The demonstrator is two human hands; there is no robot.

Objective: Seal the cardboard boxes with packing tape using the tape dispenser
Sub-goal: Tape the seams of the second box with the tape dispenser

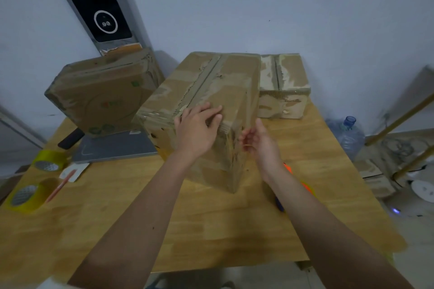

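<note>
left grip (197, 129): flat, released on box (211, 91) top | right grip (258, 141): pinching tape at box side

1. The cardboard box (202, 101) under my left hand (196, 130) is matt brown, scuffed, with glossy clear tape along its seam.
2. The table (211, 225) is smooth, pale wood with a light sheen.
3. The tape rolls (28, 195) look shiny, yellowish plastic.

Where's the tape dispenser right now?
The orange tape dispenser lies on the table, right of the middle box, mostly hidden behind the right forearm.
</note>
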